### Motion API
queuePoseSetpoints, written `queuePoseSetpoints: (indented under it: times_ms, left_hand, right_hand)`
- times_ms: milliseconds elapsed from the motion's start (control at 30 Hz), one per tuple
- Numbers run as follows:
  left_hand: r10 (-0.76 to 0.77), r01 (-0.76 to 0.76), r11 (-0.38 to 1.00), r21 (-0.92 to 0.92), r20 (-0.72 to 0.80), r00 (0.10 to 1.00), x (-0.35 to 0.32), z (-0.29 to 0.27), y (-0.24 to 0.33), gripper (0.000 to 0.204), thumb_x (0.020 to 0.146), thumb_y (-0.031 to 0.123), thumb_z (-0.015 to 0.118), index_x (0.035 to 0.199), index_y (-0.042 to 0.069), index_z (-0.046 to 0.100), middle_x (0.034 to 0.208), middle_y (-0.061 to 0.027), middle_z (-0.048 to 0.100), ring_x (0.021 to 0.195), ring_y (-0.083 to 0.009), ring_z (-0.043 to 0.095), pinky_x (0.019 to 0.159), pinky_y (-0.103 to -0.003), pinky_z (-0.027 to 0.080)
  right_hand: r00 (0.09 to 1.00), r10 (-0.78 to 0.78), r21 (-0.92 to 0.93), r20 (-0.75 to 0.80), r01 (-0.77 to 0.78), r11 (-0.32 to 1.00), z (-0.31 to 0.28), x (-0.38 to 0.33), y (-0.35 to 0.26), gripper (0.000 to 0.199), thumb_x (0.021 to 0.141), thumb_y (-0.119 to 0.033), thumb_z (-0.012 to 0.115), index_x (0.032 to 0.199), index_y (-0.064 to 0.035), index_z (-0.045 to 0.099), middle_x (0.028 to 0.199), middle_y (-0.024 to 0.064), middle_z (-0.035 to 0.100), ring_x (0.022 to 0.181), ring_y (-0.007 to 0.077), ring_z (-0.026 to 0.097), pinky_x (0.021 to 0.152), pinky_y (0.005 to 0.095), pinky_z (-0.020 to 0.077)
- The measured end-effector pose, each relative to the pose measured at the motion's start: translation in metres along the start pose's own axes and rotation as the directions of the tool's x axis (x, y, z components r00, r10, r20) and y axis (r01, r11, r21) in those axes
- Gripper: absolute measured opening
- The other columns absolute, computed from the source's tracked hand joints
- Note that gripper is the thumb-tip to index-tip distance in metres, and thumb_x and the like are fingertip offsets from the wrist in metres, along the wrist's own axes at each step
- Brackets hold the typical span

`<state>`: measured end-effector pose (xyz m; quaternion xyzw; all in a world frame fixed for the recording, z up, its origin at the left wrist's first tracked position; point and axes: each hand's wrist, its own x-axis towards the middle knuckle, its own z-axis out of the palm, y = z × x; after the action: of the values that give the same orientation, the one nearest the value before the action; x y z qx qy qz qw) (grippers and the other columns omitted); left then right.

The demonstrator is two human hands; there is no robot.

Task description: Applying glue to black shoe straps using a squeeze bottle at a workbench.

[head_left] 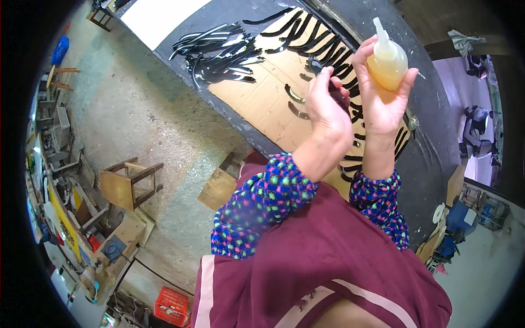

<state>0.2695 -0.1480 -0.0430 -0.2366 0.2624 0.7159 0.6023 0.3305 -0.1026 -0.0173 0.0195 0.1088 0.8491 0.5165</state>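
My right hand (pixel 383 106) is wrapped round a clear squeeze bottle (pixel 388 68) of yellowish liquid, its pale nozzle pointing up and away from me. Beside it, my left hand (pixel 328 109) is closed, fingers curled on a dark strip (pixel 339 98) that is partly hidden by the fingers. Beneath both hands lies a cardboard sheet (pixel 268 104). Many curved black strips (pixel 320 44) are laid in a row along its far right side. A loose pile of shiny black strips (pixel 219 52) sits at its left end.
The cardboard rests on a dark worktable (pixel 432 126), with a white sheet (pixel 158 19) at the far left. A wooden stool (pixel 117 188) stands on the floor to the left. A red crate (pixel 170 306) is at lower left, and cluttered shelving lines the left side.
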Motion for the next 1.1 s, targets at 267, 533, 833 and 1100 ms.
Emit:
queuePoseSetpoints:
  times_ms: [267, 533, 833, 1100]
  left_hand:
    - [0.345, -0.385, 0.911, 0.146, 0.238, 0.908, 0.009, 0.012, -0.005, 0.023, 0.09, 0.025, 0.042, 0.094, 0.003, 0.04, 0.08, -0.0021, 0.042, 0.073, -0.0088, 0.039, 0.064, -0.024, 0.036]
    - [0.622, -0.609, 0.358, 0.708, 0.305, 0.721, 0.1, -0.073, 0.058, 0.028, 0.087, 0.018, 0.046, 0.111, 0.003, 0.045, 0.08, 0.0002, 0.043, 0.068, -0.0078, 0.038, 0.061, -0.022, 0.035]
    - [0.155, -0.638, -0.37, 0.676, 0.722, 0.675, 0.154, -0.11, 0.102, 0.022, 0.082, 0.008, 0.049, 0.102, 0.001, 0.056, 0.087, -0.014, 0.058, 0.083, -0.0241, 0.054, 0.075, -0.031, 0.041]
    - [-0.303, -0.649, -0.421, 0.634, 0.576, 0.759, 0.238, -0.126, -0.008, 0.018, 0.077, 0.008, 0.053, 0.093, -0.001, 0.056, 0.077, -0.0135, 0.06, 0.075, -0.0203, 0.056, 0.068, -0.03, 0.043]
  right_hand:
    - [0.996, -0.06, -0.286, 0.07, 0.078, 0.955, -0.017, -0.002, 0.006, 0.059, 0.065, -0.02, 0.072, 0.112, 0.002, 0.042, 0.114, 0.0167, 0.044, 0.112, 0.0289, 0.037, 0.093, 0.0477, 0.032]
    - [0.986, -0.168, -0.184, 0.021, 0.169, 0.968, -0.01, -0.023, -0.021, 0.066, 0.064, -0.016, 0.073, 0.116, 0.0003, 0.037, 0.113, 0.0173, 0.043, 0.11, 0.0293, 0.037, 0.091, 0.0479, 0.0321]
    - [0.758, -0.649, -0.298, -0.069, 0.605, 0.738, -0.033, -0.123, -0.133, 0.059, 0.066, -0.023, 0.072, 0.113, -0.0061, 0.041, 0.114, 0.0142, 0.044, 0.111, 0.0305, 0.039, 0.089, 0.0495, 0.0336]
    - [0.529, -0.847, -0.289, -0.058, 0.803, 0.521, -0.033, -0.19, -0.145, 0.046, 0.075, -0.033, 0.063, 0.11, -0.0097, 0.045, 0.111, 0.0126, 0.047, 0.109, 0.0285, 0.041, 0.084, 0.0479, 0.0377]
